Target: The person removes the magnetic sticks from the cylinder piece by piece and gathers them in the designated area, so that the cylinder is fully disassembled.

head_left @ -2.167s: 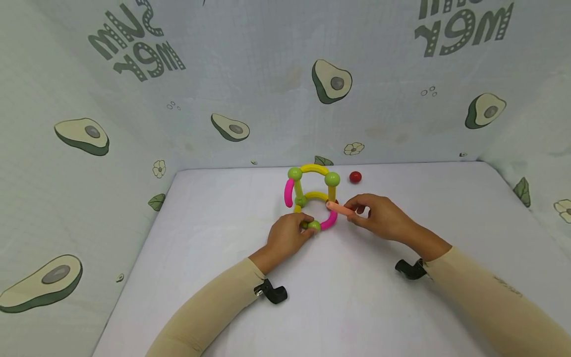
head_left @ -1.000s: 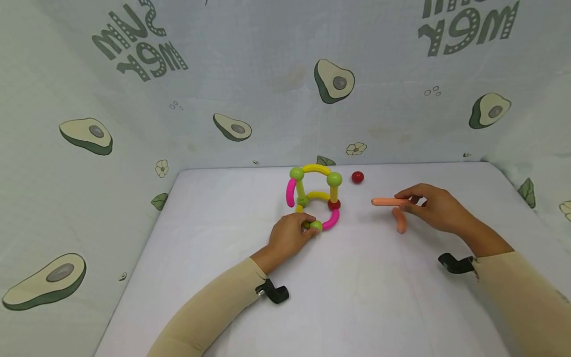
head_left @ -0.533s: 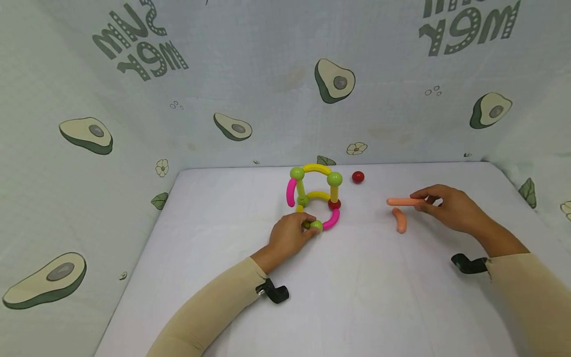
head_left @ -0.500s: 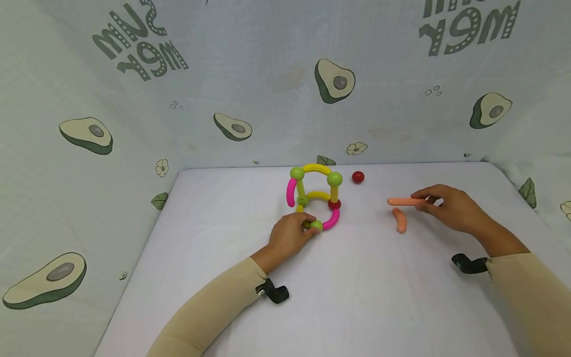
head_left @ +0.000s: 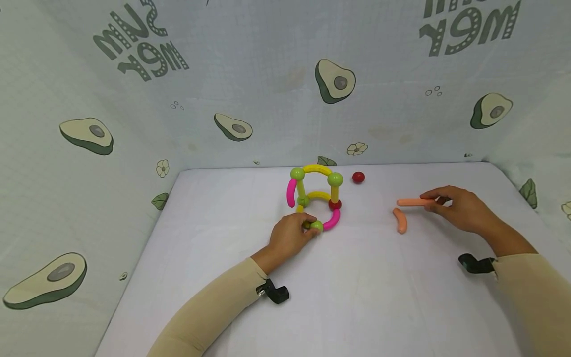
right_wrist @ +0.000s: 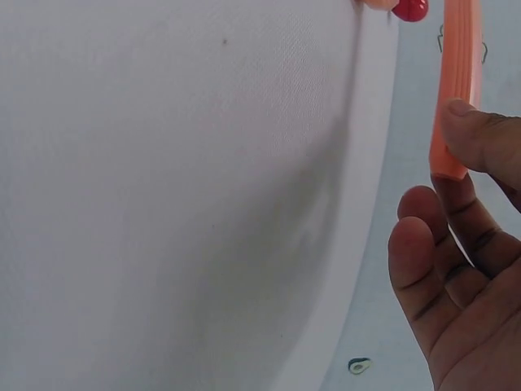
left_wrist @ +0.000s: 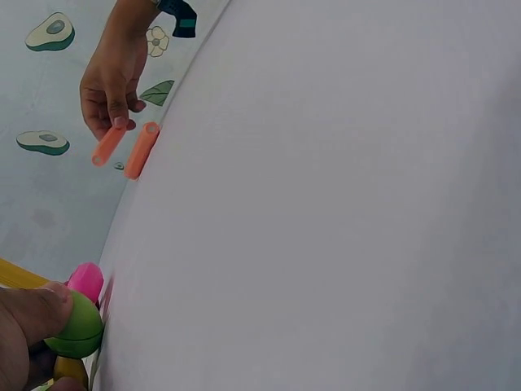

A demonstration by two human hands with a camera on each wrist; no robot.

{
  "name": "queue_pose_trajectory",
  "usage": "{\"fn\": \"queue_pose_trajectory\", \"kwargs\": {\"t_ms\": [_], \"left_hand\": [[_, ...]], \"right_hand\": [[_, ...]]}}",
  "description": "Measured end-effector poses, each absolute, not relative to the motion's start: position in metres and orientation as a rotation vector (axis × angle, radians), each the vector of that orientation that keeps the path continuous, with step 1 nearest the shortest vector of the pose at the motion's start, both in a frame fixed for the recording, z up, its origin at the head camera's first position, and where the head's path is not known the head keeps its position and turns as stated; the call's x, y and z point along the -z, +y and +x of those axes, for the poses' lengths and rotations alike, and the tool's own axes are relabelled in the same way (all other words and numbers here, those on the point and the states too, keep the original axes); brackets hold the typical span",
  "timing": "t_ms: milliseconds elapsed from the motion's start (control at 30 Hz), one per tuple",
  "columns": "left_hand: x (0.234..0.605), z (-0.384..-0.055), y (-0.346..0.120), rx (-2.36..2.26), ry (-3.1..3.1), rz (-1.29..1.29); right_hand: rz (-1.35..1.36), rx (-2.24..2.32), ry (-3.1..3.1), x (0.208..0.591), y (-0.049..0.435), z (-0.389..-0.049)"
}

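Observation:
A structure of toy balls and rods (head_left: 317, 168) stands toward the back of the table, with yellow and pink rods joining green balls and a red one. My left hand (head_left: 287, 236) holds its near green ball (head_left: 316, 226); the left wrist view shows the thumb on this ball (left_wrist: 80, 326). A pink curved rod (head_left: 291, 193) hangs from the upper left ball. Off to the right, my right hand (head_left: 461, 209) pinches an orange rod (head_left: 413, 202) between thumb and fingers, also seen in the right wrist view. Just below that rod, a curved orange rod (head_left: 400, 221) lies on the table.
A loose red ball (head_left: 358, 177) lies right of the structure, near the table's back edge. White cloth covers the table (head_left: 348, 297). Behind it hangs a printed cloth backdrop (head_left: 276, 99) with avocado shapes.
My right hand has moved right, away from the structure, carrying the orange rod past the curved orange one, and drifts slightly further right. The left hand stays on the green ball.

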State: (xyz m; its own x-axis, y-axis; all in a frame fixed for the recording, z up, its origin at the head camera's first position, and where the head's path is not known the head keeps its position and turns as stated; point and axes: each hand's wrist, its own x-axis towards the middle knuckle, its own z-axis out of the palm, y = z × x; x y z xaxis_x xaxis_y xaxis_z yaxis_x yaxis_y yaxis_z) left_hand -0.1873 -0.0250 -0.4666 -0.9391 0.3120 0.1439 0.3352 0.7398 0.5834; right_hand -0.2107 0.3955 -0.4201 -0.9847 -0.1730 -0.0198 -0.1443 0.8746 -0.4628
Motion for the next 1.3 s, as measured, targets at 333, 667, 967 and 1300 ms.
{"fn": "queue_pose_trajectory", "kwargs": {"t_ms": [333,667,967,1300], "left_hand": [[0.464,-0.187,-0.025,0.992,-2.914,-0.531],[0.463,-0.187,-0.025,0.993,-2.915,-0.534],[0.462,-0.187,-0.025,0.986,-2.910,-0.537],[0.461,-0.187,-0.025,0.982,-2.913,-0.544]], "right_hand": [[-0.256,0.680,2.977,0.425,0.410,-0.213],[-0.239,0.661,2.973,0.426,0.427,-0.213],[-0.190,0.641,2.947,0.429,0.443,-0.212],[-0.154,0.642,2.911,0.436,0.447,-0.214]]}}
